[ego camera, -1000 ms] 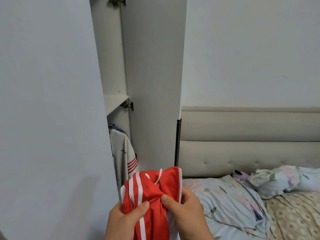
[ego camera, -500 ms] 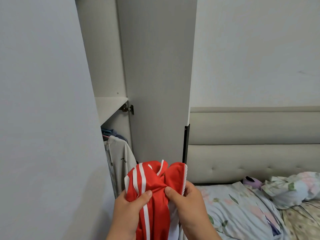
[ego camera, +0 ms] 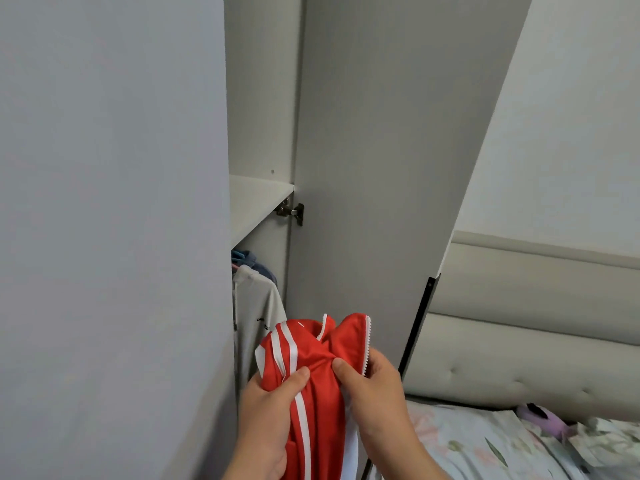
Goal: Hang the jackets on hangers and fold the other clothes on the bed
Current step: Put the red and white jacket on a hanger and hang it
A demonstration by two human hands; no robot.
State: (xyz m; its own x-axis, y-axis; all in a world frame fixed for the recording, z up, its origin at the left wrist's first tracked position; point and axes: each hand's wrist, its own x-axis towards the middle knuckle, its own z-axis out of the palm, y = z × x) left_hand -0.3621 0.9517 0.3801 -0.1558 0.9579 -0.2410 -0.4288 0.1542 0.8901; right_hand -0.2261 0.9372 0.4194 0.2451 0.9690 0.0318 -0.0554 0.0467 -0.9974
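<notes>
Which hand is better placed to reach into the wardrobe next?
Probably left. The left hand grips the red jacket beside the wardrobe opening, by the hanging white garment; the right hand holds it nearer the bed.

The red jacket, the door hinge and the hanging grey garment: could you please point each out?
red jacket [ego camera: 311,344]: head view, red fabric below the collar.
door hinge [ego camera: 290,211]: head view, its metal body.
grey garment [ego camera: 258,306]: head view, its chest panel.

Small dark print on hanging grey top [ego camera: 258,306]: illegible.
</notes>
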